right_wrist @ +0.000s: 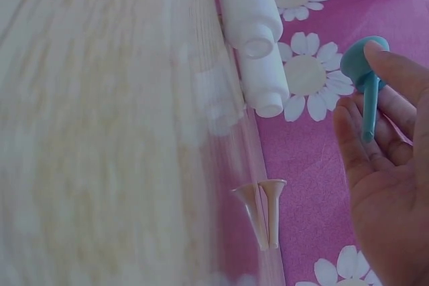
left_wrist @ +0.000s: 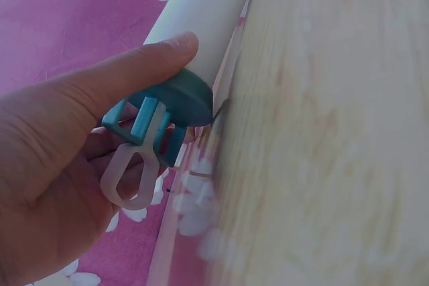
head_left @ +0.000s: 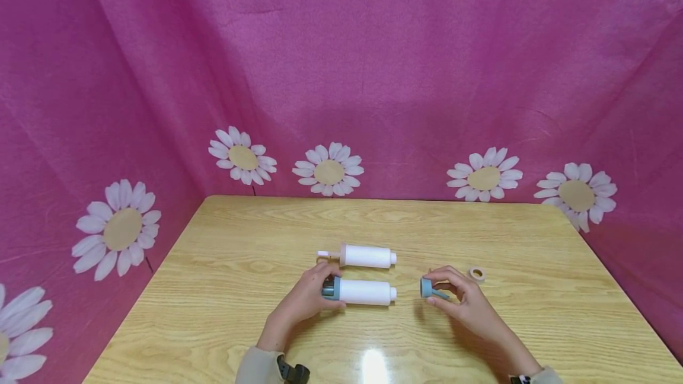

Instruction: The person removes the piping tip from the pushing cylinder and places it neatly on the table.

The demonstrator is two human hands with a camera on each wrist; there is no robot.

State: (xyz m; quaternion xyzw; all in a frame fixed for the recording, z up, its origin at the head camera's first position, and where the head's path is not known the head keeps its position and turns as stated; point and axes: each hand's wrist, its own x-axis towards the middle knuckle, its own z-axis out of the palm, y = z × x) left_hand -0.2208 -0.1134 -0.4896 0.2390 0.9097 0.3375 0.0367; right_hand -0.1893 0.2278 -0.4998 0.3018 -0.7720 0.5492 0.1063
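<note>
With thumb and fingers, my left hand point(head_left: 305, 294) grips the teal collar point(left_wrist: 177, 98) of a white syringe-like cylinder point(head_left: 366, 293). A pale loop handle point(left_wrist: 131, 175) sticks out of that collar, and a small neck is at the cylinder's right end. Off to the right, my right hand point(head_left: 469, 308) pinches a teal funnel-shaped nozzle point(right_wrist: 358, 65) by its wide end, its thin stem point(right_wrist: 369, 108) pointing towards the palm. A gap separates the nozzle from the cylinder's neck.
Behind the held cylinder lies a similar white cylinder point(head_left: 368, 256) with a beige collar and handle. A beige funnel-shaped nozzle point(head_left: 477, 274) stands beyond the right hand. The wooden table point(head_left: 256, 224) backs onto pink cloth point(head_left: 368, 76) printed with daisies.
</note>
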